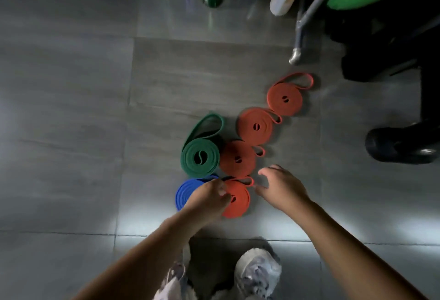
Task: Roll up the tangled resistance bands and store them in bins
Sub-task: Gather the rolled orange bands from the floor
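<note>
The left hand (209,198) is curling its grip onto the nearest orange roll (240,202), fingertips pinching into the coil near its centre, and it is covering part of the blue roll (183,192) at that roll's 9 o'clock. The right hand (282,186) is hovering just beside the same roll at its 3 o'clock, grip spread and holding nothing. Every roll is lying flat on the floor (71,121): the green roll (200,158) is sitting at the blue one's 12 o'clock, and the far orange roll (284,98) is lying toward 1 o'clock, well apart from the hands. No bin is showing.

Nothing appears to be tying the coils, and loose tail loops are sticking out of the green and far orange rolls. So a one-sided pinch is likely risking the inner turns sliding out and the coil springing open on the lift. The left wrist may also be dragging the blue roll, and a trailing loop could be snagging a touching neighbour
</note>
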A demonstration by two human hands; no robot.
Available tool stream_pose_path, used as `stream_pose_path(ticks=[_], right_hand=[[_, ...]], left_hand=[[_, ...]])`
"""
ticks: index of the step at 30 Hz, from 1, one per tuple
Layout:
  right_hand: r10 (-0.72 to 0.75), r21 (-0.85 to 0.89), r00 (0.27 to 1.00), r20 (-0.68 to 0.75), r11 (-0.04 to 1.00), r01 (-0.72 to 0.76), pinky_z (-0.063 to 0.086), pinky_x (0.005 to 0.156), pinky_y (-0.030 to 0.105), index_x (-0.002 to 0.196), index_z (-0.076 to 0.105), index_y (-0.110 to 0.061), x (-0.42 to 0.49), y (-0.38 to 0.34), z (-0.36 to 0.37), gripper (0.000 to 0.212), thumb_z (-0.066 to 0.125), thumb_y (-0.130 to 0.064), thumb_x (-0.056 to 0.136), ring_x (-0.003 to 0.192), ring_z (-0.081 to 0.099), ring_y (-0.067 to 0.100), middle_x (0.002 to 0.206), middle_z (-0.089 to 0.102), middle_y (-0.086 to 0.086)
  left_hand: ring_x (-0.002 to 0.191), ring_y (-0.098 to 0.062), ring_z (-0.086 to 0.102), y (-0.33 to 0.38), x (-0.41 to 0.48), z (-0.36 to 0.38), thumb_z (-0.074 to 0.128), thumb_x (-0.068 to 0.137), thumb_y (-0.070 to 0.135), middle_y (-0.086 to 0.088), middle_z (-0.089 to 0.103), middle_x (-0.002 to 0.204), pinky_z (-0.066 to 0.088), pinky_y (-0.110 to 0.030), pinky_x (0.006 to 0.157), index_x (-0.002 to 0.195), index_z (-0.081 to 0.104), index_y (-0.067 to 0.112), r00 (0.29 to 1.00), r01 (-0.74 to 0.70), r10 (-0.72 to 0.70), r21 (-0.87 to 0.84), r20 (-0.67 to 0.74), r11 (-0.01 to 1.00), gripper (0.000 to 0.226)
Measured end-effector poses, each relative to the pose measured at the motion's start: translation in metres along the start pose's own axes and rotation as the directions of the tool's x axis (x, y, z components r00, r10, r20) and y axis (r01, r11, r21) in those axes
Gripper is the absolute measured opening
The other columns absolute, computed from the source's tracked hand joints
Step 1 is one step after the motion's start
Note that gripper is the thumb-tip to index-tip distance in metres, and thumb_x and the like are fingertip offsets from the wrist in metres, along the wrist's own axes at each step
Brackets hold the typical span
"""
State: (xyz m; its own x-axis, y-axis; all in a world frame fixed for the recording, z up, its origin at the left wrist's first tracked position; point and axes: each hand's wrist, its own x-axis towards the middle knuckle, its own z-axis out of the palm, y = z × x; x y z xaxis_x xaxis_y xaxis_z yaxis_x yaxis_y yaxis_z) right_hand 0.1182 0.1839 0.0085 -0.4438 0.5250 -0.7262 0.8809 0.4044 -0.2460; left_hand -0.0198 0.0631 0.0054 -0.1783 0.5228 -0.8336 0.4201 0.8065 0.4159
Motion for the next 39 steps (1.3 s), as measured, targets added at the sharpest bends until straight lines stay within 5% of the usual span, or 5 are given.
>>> stream_pose_path(ticks=[4,9,12,16,39], right_hand=[[-0.043,0.056,0.984,-0.173,0.997,0.054,0.046,0.088,0.032,0.121,0.058,-0.017,0.063,0.019,0.037,0.042,0.064,-0.035,0.083,0.114,0.053,0.023,0.124,0.054,0.002],[-0.037,-0.040,0.904,-0.425,0.999,0.022,0.048,0.067,0.038,0.101,0.059,-0.011,0.106,0.018,0.049,0.044,0.080,-0.033,0.068,0.092,0.058,0.035,0.100,0.058,0.012],[0.183,0.217,0.907,-0.380,0.970,-0.105,0.044,0.078,0.038,0.109,0.050,-0.011,0.111,0.027,0.052,0.051,0.076,-0.037,0.073,0.104,0.054,0.035,0.112,0.053,0.013],[0.181,0.446,0.944,-0.277,0.894,-0.040,0.040,0.082,0.033,0.120,0.050,-0.010,0.110,0.041,0.067,0.057,0.077,-0.027,0.074,0.111,0.053,0.030,0.122,0.053,0.011],[0.166,0.391,0.968,-0.190,0.917,-0.080,0.041,0.087,0.034,0.120,0.045,-0.009,0.115,0.037,0.082,0.061,0.071,-0.043,0.075,0.112,0.050,0.031,0.123,0.048,0.013]], left_hand=[[0.100,-0.030,0.059,-0.011,0.050,0.049,0.050,0.090,0.027,-0.012,0.057,0.108,0.039,-0.027,0.069,0.113,0.056,0.012,0.996,0.017,-0.020,0.036,0.084,0.999,0.029],[0.135,-0.020,0.032,-0.020,0.075,0.058,0.052,0.090,0.024,-0.002,0.030,0.147,0.029,-0.028,0.106,0.143,0.032,0.015,0.964,-0.172,0.182,0.069,-0.193,0.983,0.057],[0.144,-0.016,0.015,-0.007,0.091,0.043,0.052,0.090,0.018,-0.007,0.017,0.156,0.010,-0.017,0.110,0.147,0.023,0.007,0.936,-0.228,0.232,0.045,-0.263,0.973,0.064],[0.145,-0.021,0.009,0.017,0.113,0.039,0.051,0.092,0.018,-0.015,0.010,0.157,0.006,-0.019,0.109,0.147,0.012,0.001,0.954,-0.111,0.086,-0.071,-0.287,0.991,0.070],[0.133,-0.029,0.035,0.024,0.118,0.023,0.047,0.091,0.013,-0.015,0.034,0.146,0.029,-0.030,0.104,0.144,0.023,0.008,0.979,0.053,-0.071,-0.099,-0.189,0.994,0.058]])
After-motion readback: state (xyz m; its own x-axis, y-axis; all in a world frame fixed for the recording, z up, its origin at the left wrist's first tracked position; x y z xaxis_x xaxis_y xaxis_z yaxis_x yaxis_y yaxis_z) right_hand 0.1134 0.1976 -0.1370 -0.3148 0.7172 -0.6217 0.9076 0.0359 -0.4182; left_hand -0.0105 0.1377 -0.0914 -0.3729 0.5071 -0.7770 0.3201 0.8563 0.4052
